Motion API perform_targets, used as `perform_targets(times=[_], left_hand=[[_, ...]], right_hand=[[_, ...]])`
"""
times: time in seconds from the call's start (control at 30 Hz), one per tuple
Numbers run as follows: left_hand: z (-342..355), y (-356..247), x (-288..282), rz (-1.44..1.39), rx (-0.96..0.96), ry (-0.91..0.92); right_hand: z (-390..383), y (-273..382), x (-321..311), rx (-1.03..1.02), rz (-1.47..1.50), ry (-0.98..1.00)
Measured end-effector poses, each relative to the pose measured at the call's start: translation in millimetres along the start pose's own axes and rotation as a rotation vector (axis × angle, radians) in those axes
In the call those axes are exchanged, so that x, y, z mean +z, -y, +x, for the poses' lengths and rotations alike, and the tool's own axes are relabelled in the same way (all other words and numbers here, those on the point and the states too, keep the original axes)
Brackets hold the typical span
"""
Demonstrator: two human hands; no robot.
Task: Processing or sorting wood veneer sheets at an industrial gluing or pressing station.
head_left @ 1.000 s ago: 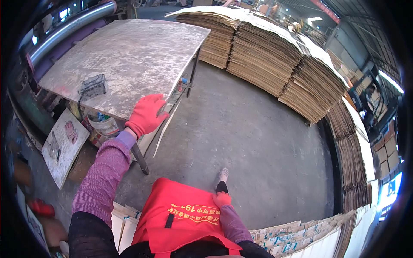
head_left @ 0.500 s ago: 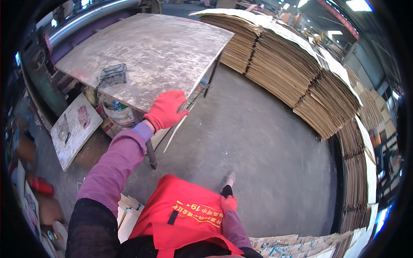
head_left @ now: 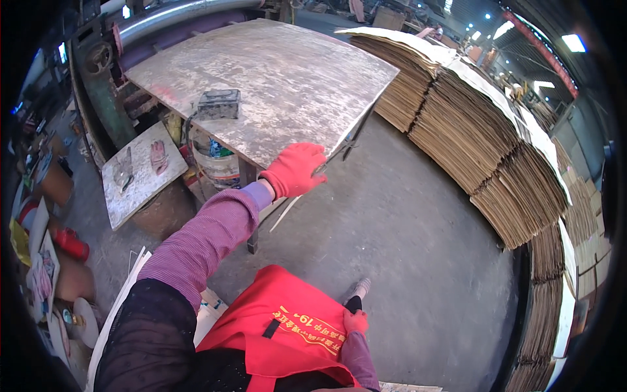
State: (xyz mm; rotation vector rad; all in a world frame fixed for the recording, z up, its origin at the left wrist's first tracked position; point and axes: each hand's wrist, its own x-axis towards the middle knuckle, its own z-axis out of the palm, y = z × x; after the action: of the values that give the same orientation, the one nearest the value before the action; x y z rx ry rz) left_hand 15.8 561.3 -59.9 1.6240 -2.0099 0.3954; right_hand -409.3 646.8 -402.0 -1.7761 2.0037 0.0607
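Left hand (head_left: 294, 171) is curling more over table (head_left: 287, 78) beneath its fingers, perhaps for support; whether it or right hand (head_left: 355, 321) is clamping, I cannot tell.

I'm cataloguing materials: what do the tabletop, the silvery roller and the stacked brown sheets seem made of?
Tabletop: probably wood board, worn and matte, judging by its patchy scuffs.
Silvery roller: likely metal, polished smooth, from its bright reflections.
Stacked brown sheets: apparently thin wood veneer, unfinished, given their ragged layered edges, though cardboard can't be ruled out.
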Motion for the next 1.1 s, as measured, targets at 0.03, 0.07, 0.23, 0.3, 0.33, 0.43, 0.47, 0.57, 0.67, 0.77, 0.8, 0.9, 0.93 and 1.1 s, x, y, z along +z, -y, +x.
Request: perform_targets(times=[0.03,0.07,0.23,0.3,0.33,0.43,0.47,0.57,0.67,0.77,0.8,0.9,0.93,1.1], left_hand=[[0,-1,0,-0.012,-0.002,0.000],[0,0,-1,-0.008,-0.005,0.001],[-5,3,-6,-0.003,-0.024,0.003],[-5,3,-3,0.009,-0.018,-0.008],[-5,4,1,0.015,-0.006,-0.020],[-8,10,16,-0.021,0.010,-0.065],[-3,4,14,-0.040,0.006,-0.048],[-2,1,-2,-0.021,-0.056,0.059],[1,-3,-1,-0.053,-0.062,0.057],[-3,0,1,-0.001,-0.077,0.003],[-2,-1,-2,-0.010,-0.086,0.017],[0,-3,2,0.012,-0.084,0.002],[2,-5,3,-0.001,-0.070,-0.008],[-3,-1,3,0.015,-0.077,-0.029]], right_hand=[[0,-2,-1,0.005,-0.006,0.011],[1,-2,-3,0.010,-0.011,0.021],[18,5,-6,-0.111,-0.177,0.229],[27,1,2,-0.262,-0.268,0.325],[30,1,4,-0.311,-0.250,0.342],[20,17,-20,-0.299,-0.255,0.427],[23,12,-19,-0.305,-0.250,0.419],[30,16,-13,-0.294,-0.247,0.426],[37,-5,4,-0.334,-0.243,0.410],[39,13,5,-0.396,-0.227,0.313],[36,20,4,-0.397,-0.226,0.291],[22,30,-2,-0.378,-0.234,0.275],[17,32,-4,-0.369,-0.234,0.278],[6,46,-9,-0.391,-0.262,0.283]])
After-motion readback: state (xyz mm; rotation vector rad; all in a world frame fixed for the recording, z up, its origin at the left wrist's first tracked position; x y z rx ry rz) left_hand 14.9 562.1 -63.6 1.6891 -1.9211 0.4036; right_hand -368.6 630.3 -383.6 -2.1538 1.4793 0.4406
